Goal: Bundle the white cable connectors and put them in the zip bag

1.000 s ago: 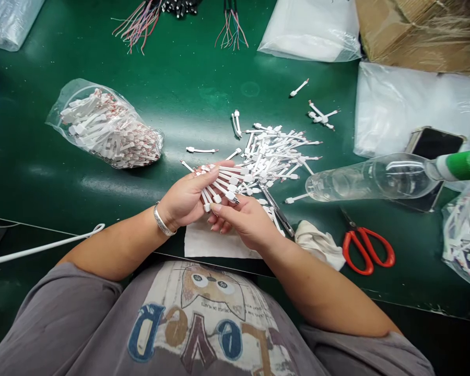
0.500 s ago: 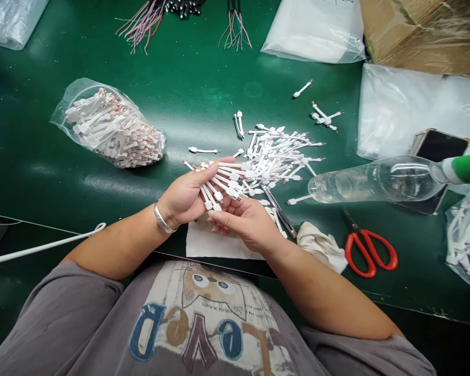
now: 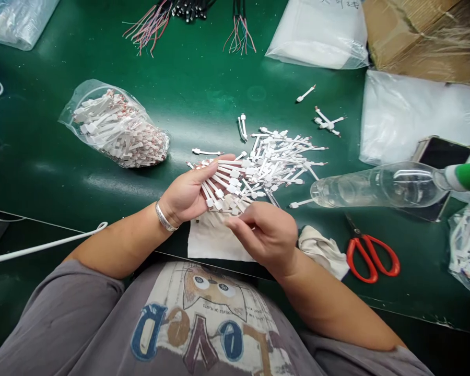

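A fan of short white cables (image 3: 224,180) with small plugs lies in my left hand (image 3: 186,196), thumb pressed on top. Just right of the bunch, my right hand (image 3: 269,235) is curled with thumb and fingertips together; whatever they pinch, if anything, is hidden or too small to make out. Below both hands lies a white sheet (image 3: 215,241) at the table edge. Behind them spreads a loose pile of white cables (image 3: 276,154). A metal tool (image 3: 272,197), partly covered by my right hand, rests against the pile.
To the left stands a clear bag of cables (image 3: 121,130). On the right are a clear bottle (image 3: 376,185) with a green part, a phone (image 3: 442,152), red-handled scissors (image 3: 372,258) and a crumpled cloth (image 3: 321,250). A cardboard box (image 3: 426,39) sits at the back right.
My right hand has moved right, away from the cable bunch, and its fingers have curled in. My left hand stays in place with the cables. The view has shifted slightly.
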